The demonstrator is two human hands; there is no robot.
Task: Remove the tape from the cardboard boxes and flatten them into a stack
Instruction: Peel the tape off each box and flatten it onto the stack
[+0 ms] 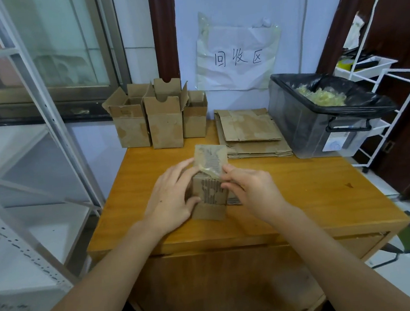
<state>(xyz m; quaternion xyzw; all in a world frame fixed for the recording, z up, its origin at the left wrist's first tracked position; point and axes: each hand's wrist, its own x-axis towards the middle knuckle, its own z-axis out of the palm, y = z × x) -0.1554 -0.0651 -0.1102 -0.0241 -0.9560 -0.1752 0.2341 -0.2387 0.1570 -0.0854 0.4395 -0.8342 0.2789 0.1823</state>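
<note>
Head view. A small cardboard box (209, 196) stands on the wooden tabletop (303, 196), directly in front of the person and between the two hands. The left hand (171, 198) grips the box's left side, fingers curled around its far edge and thumb on the near face, steadying it. The right hand (249, 188) lies just right of the box and pinches the lower end of a clear tape strip (210, 158), which rises from the box's top edge, already lifted free along most of its visible length. The strip's long axis runs away from the person, along the box's top and front face; the peel is therefore judged to proceed along that axis, the right hand pulling while the left holds the box down. Behind, three opened boxes (160, 117) stand at the far left edge, a flattened stack (252, 133) lies to their right, and a lined bin (320, 119) holding crumpled tape sits at the far right, nearer the right hand.
</note>
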